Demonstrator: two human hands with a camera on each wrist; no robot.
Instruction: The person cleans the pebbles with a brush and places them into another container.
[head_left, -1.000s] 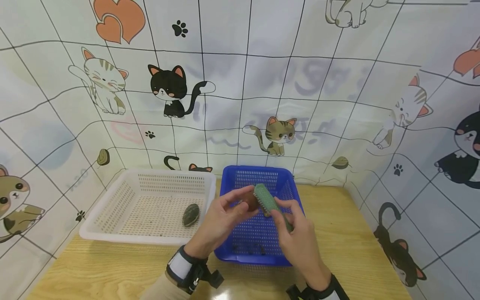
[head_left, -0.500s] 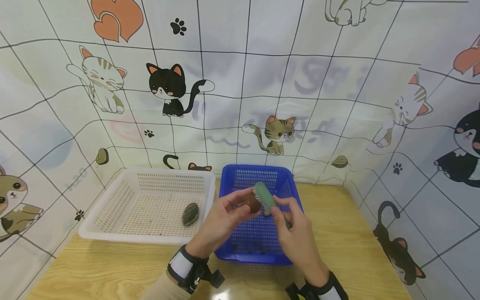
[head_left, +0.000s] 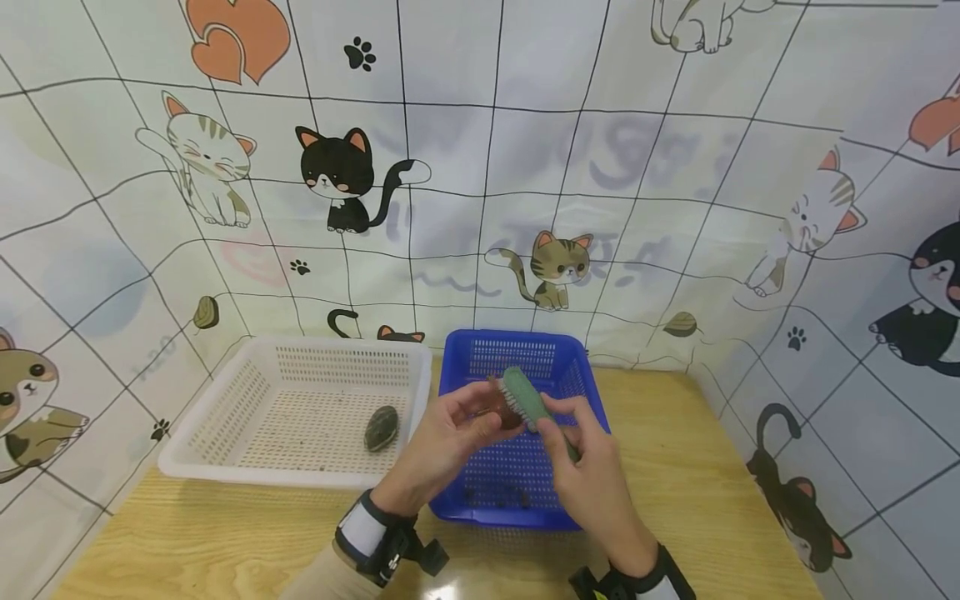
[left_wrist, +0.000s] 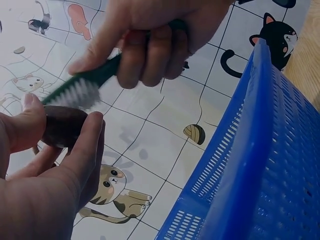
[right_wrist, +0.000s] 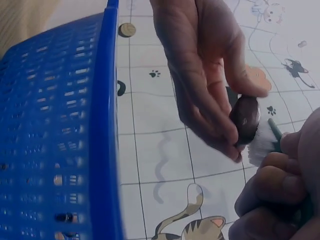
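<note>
My left hand (head_left: 446,437) holds a smooth brown clam (left_wrist: 62,127) between thumb and fingertips, above the blue basket (head_left: 510,521). In my right hand (head_left: 592,471) is a green scrubbing brush (head_left: 527,396), gripped by its handle. Its pale bristles (right_wrist: 262,145) face the clam and lie against or very close to its shell. The left wrist view shows the fingers wrapped round the brush handle, with the thumb along its back. A dark green, ridged clam (head_left: 381,429) lies at the right side of the white basket (head_left: 300,479).
Both baskets stand side by side on a wooden table (head_left: 675,467). Small dark bits (head_left: 517,494) lie on the blue basket's floor. A cat-print sheet (head_left: 450,208) surrounds the table at the back and sides.
The brush has shifted slightly left and back over the clam, and the clam has turned a little in the left hand. The baskets and the ridged clam stay in place.
</note>
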